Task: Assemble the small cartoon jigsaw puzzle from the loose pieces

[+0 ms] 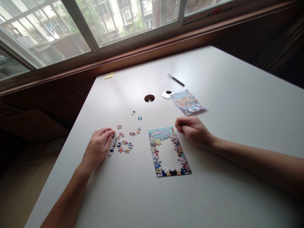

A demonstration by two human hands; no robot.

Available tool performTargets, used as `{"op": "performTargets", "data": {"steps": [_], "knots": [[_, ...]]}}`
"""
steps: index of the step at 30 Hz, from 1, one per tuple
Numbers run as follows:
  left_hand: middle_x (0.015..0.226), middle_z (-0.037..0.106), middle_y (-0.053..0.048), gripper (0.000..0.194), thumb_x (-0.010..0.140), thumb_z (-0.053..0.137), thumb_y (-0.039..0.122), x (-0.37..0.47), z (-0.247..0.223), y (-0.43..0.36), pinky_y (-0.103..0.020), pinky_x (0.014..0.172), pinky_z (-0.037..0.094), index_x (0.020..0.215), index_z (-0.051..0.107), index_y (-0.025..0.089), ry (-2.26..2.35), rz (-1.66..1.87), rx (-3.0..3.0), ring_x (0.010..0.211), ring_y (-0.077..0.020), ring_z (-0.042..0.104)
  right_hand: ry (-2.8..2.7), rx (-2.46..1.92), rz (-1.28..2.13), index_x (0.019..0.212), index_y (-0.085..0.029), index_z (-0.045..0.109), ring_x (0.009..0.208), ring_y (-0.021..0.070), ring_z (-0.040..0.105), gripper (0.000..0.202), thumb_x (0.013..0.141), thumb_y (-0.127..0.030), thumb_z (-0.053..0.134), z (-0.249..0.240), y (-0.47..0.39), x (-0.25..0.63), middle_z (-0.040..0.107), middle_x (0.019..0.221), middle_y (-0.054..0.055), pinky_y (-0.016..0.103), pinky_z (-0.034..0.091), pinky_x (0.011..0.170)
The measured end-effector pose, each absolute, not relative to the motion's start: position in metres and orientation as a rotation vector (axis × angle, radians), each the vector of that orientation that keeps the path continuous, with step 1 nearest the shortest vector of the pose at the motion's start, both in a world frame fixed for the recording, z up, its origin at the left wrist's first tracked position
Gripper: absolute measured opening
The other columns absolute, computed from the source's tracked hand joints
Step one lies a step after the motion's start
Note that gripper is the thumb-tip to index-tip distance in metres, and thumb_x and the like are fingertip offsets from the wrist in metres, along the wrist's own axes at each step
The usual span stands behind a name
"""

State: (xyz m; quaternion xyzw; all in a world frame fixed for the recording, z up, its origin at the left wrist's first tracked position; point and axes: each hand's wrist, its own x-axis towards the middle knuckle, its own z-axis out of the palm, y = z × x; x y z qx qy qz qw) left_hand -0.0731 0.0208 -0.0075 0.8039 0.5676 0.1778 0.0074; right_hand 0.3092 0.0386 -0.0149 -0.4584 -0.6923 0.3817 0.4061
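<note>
A jigsaw puzzle (pixel 161 130) lies flat on the white table, its border joined around an open middle where the table shows. Left of it is a loose pile of small, colourful puzzle pieces (pixel 125 147). My left hand (pixel 98 145) rests at the pile's left edge, finger and thumb pinched together on a dark puzzle piece (pixel 113 136) at the tips. Close to the puzzle's upper right corner, my right hand (pixel 192 130) rests on the table as a fist, and no object shows in it.
Beyond my right hand lies a printed picture sheet (pixel 187 102), partly over a silver ring cover (pixel 166 94). A black pen (pixel 176 79) lies farther back. The table (pixel 133 196) has a round cable hole (pixel 149 98) and a yellow sticky note (pixel 109 75) at its far left corner.
</note>
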Motion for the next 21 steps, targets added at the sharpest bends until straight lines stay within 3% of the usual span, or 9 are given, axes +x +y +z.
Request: {"op": "performTargets", "data": {"steps": [14, 21], "knots": [[0.112, 0.066, -0.006, 0.022, 0.096, 0.052, 0.031, -0.0704, -0.0069, 0.0214, -0.036, 0.094, 0.048, 0.104, 0.07, 0.022, 1.729, 0.584, 2.519, 0.105, -0.0223, 0.059, -1.752, -1.163, 0.971, 0.055, -0.019, 0.047, 0.054, 0.0116, 0.039, 0.015, 0.059, -0.01, 0.035, -0.0139, 0.0391, 0.3087, 0.045, 0.053, -0.002, 0.029, 0.028, 0.054], [0.117, 0.067, -0.005, 0.022, 0.095, 0.053, 0.03, -0.0687, -0.008, 0.0206, -0.036, 0.099, 0.048, 0.106, 0.071, 0.022, 1.727, 0.63, 2.505, 0.11, -0.0221, 0.06, -1.745, -1.17, 0.977, 0.055, -0.019, 0.047, 0.054, 0.0117, 0.039, 0.015, 0.058, -0.01, 0.036, -0.0123, 0.0381, 0.3085, 0.045, 0.053, -0.002, 0.029, 0.028, 0.054]]}}
